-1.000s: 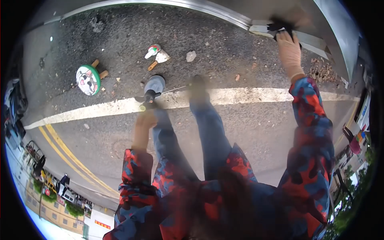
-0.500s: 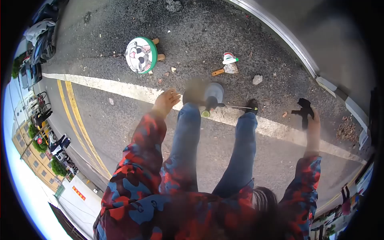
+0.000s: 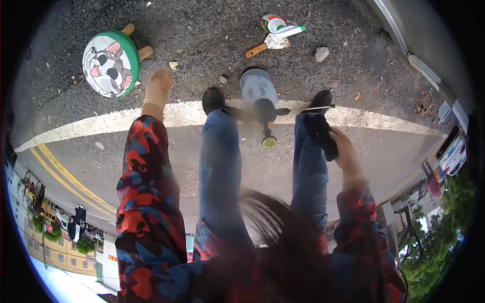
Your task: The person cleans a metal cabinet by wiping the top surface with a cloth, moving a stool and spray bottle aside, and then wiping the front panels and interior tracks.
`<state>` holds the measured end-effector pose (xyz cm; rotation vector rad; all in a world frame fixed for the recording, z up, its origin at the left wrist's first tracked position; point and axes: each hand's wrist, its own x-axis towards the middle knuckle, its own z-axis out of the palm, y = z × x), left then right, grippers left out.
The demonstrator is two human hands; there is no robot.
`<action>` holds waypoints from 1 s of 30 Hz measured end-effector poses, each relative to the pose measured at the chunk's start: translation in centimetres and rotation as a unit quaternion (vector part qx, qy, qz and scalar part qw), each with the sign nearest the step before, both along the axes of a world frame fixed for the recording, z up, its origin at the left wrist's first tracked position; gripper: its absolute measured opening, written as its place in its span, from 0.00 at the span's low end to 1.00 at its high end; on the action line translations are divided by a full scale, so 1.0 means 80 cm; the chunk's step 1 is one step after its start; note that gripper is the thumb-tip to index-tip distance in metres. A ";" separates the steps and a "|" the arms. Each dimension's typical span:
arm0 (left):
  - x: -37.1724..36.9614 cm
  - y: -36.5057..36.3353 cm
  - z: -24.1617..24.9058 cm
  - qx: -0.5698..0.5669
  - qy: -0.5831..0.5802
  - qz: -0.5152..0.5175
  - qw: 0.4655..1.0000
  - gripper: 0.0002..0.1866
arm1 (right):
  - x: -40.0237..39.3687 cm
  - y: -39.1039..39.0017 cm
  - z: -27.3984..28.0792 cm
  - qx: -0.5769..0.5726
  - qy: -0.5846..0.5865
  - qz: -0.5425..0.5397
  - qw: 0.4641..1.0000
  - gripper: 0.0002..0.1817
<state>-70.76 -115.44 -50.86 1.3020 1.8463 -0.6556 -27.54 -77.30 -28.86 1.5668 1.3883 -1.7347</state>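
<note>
Black cloth (image 3: 321,135) is bunched in my right hand (image 3: 346,151), my fingers closed around its near edge while the rest hangs out in front of my right shin; I cannot tell whether it brushes my jeans (image 3: 217,146). Under both hands lies the grey road (image 3: 273,171), with a white line (image 3: 101,125) crossing it just beyond my right hand and beneath my left wrist. My left hand (image 3: 160,85) reaches farther out; nothing shows in its grasp, but its fingers are too blurred for me to tell how far they are spread. Just to its left is a round stool (image 3: 110,64) with a cartoon face on the seat and a green rim. Between my hands stands a sprayer (image 3: 258,88), its thin rod pointing to the right, just past the cloth. Farther out than either hand are a white bottle (image 3: 275,22), a wooden-handled scraper (image 3: 266,45) near it, and a pale stone (image 3: 321,53).
</note>
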 end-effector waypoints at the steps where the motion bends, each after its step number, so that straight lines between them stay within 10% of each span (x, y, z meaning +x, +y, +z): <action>1: 0.037 0.025 0.009 0.089 -0.138 0.308 0.937 0.23 | -0.002 -0.027 -0.012 -0.026 0.000 -0.009 1.000 0.19; 2: 0.073 0.053 0.021 0.166 -0.259 0.577 0.757 0.20 | -0.019 -0.052 -0.031 -0.123 -0.008 -0.134 0.983 0.19; 3: 0.109 0.072 0.028 0.166 -0.371 0.573 0.712 0.21 | -0.037 -0.077 -0.049 -0.203 -0.033 -0.261 0.943 0.19; 4: 0.142 0.077 0.019 0.102 -0.428 0.541 0.717 0.24 | -0.037 -0.095 -0.087 -0.315 -0.034 -0.387 0.866 0.19; 5: 0.166 0.092 0.026 0.104 -0.423 0.400 0.806 0.25 | -0.037 -0.114 -0.117 -0.285 -0.019 -0.405 0.869 0.20; 8: 0.200 0.125 0.042 -0.020 -0.484 0.326 0.812 0.27 | -0.041 -0.146 -0.183 -0.177 -0.011 -0.416 0.892 0.19; 17: 0.261 0.147 0.052 -0.004 -0.456 0.432 0.778 0.29 | -0.064 -0.057 -0.158 -0.081 -0.036 -0.354 0.931 0.12; 22: 0.256 0.267 0.125 0.010 -0.434 0.469 0.769 0.32 | -0.086 0.047 -0.121 0.044 0.020 -0.285 0.957 0.10; 24: 0.260 0.308 0.130 0.202 -0.419 0.453 0.761 0.34 | -0.095 0.093 -0.114 0.065 0.017 -0.271 0.960 0.10; 30: 0.239 0.420 0.114 0.165 -0.406 0.497 0.749 0.31 | -0.127 0.207 -0.135 0.100 0.062 -0.239 0.964 0.14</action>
